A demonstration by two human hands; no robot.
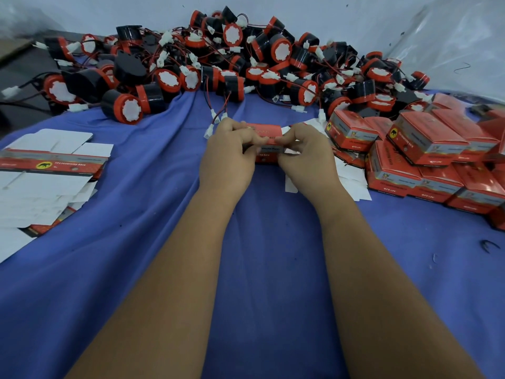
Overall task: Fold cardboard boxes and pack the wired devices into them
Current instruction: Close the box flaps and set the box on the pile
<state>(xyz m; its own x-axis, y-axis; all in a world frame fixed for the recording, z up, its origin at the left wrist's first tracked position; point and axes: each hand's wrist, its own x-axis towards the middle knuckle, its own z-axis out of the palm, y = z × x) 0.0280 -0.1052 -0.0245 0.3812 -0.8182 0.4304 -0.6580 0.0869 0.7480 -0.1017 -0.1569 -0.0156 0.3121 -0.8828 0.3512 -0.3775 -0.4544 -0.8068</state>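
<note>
Soft, even light fills the scene, moderately bright and with a cool, bluish cast. Shadows are faint: only thin dark edges show under the forearms and in the folds of the blue cloth (153, 203). The white backdrop (328, 12) looks washed out, and a clear plastic sheet (461, 42) at upper right catches pale, milky glare. Wide-angle distortion curves the far edge of the worktop and stretches the forearms near the bottom. The printing on the red boxes (426, 140) is soft and hard to read, and the corners look smeared.
</note>
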